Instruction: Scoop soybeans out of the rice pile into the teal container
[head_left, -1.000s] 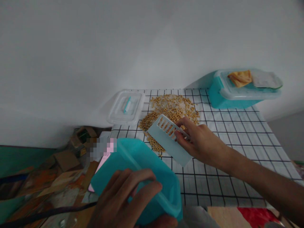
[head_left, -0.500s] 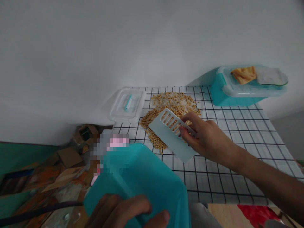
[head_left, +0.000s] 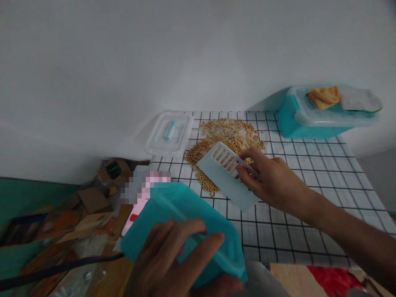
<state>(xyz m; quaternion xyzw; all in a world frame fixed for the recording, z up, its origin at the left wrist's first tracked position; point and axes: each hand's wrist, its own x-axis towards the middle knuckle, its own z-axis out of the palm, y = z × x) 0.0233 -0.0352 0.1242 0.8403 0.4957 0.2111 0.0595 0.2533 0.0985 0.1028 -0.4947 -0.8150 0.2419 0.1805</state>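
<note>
My left hand (head_left: 176,260) grips the teal plastic bin (head_left: 213,222) at the near edge of the table, its fingers bent over the wall and the bin tilted. The bin's contents are hidden from this angle. In my right hand (head_left: 266,173) is a pale slotted plastic plate (head_left: 227,185), pinched by its slotted upper edge between thumb and fingers. It slants over the near right side of a pile of yellow soybeans (head_left: 198,150). White grains (head_left: 230,127) lie mixed among the beans at the back of the pile.
A clear lid (head_left: 170,138) with a teal handle lies at the table's back left. A lidded teal box (head_left: 309,119) stands at the back right, bearing a yellow cloth (head_left: 323,97) and a white cloth (head_left: 360,100). Cardboard boxes (head_left: 93,200) clutter the floor to the left.
The teal bin has tipped further, showing less of its inside, and my left hand has risen into view. My right hand and the slotted plate look nearly still; the view has shifted slightly.
</note>
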